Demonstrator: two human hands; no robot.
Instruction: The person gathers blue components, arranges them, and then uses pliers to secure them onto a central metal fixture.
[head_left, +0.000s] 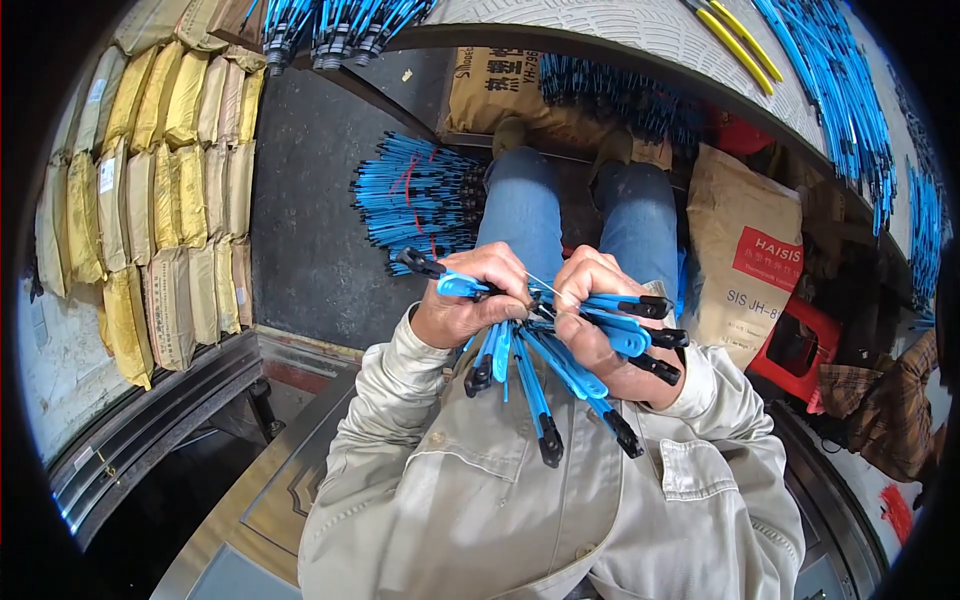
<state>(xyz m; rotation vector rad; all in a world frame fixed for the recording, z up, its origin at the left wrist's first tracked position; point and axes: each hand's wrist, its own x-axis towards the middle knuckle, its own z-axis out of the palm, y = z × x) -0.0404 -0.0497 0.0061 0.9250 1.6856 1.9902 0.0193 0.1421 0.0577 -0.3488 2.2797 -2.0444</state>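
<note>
Above my lap I hold a fanned bunch of blue plastic sticks with black ends (534, 395); their exact kind is not clear. My left hand (462, 308) is closed, thumb and fingers pinching at the middle of the bunch. Opposite it, my right hand (590, 340) is closed around the other side, with several sticks poking out past its fingers. A thin pale strand (541, 286) runs between the fingertips of both hands. Where the sticks meet is mostly covered by my fingers.
A large pile of similar blue sticks (415, 195) tied with red lies on the floor. The table (600, 18) ahead carries more sticks and yellow-handled pliers (738, 45). Stacked sacks (165, 190) line the left; a brown paper sack (735, 250) and red stool (800, 345) stand right.
</note>
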